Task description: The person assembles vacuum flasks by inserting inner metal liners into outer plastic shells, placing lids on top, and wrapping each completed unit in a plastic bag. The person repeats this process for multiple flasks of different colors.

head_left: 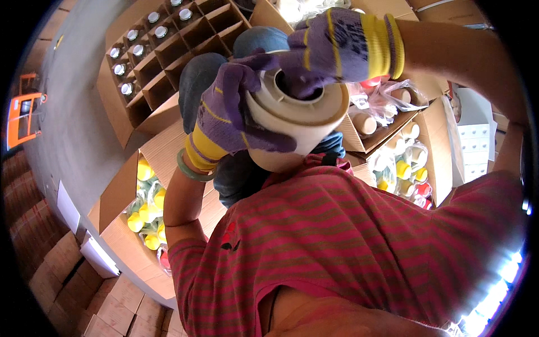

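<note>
A white plastic cylinder (281,149) rests on my lap, tilted, with a round hole and raised collar in its upper face. My left hand (238,106), in a purple and yellow glove, is closed round its left side, fingers over the rim and down the wall. My right hand (328,48), gloved the same way, bends over the far edge with its fingers bunched and reaching down into the hole. Their tips are hidden inside, and so is anything they grip.
A divided carton (210,25) with several white-capped bottles stands at the far left. Closer is an open carton (120,247) of yellow-capped bottles (147,212). Cartons on the right hold bagged bottles (404,168). Stacked boxes (62,255) and an orange metal frame (22,118) are at the left edge.
</note>
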Demonstrator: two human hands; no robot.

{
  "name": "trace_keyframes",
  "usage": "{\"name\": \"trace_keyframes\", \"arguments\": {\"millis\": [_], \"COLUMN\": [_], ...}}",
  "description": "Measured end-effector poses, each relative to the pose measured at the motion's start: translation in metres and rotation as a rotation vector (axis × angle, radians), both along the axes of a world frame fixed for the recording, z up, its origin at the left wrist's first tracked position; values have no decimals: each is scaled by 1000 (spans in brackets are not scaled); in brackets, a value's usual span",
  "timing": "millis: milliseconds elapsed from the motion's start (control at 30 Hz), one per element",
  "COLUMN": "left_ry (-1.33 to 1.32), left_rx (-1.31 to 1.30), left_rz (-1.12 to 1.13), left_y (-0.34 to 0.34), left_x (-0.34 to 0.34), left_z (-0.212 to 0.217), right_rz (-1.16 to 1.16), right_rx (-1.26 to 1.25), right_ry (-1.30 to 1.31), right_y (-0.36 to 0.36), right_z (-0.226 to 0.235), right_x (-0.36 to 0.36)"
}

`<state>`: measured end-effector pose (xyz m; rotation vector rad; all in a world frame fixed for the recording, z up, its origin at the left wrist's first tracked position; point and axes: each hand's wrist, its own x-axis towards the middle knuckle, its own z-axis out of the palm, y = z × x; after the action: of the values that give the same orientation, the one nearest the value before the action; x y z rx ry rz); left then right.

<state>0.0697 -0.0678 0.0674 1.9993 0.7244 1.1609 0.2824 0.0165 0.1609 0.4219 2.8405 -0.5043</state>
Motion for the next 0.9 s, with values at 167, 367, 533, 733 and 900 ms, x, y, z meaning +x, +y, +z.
{"name": "trace_keyframes", "arguments": {"millis": [167, 367, 533, 733, 900], "left_ry": [181, 132, 54, -59, -50], "left_rx": [62, 78, 181, 78, 25], "left_rz": [216, 263, 54, -231, -269], "left_y": [-10, -15, -7, 13, 19], "left_x": [36, 43, 14, -7, -15], "left_z": [15, 12, 17, 12, 6], "right_rz": [-727, -754, -36, 608, 439], "right_rx": [-83, -297, -222, 294, 167], "right_ry": [-97, -358, 1, 502, 337], "right_y": [-21, 2, 3, 6, -3], "right_z": [1, 14, 22, 20, 28], "right_x": [-5, -2, 27, 15, 5]}}
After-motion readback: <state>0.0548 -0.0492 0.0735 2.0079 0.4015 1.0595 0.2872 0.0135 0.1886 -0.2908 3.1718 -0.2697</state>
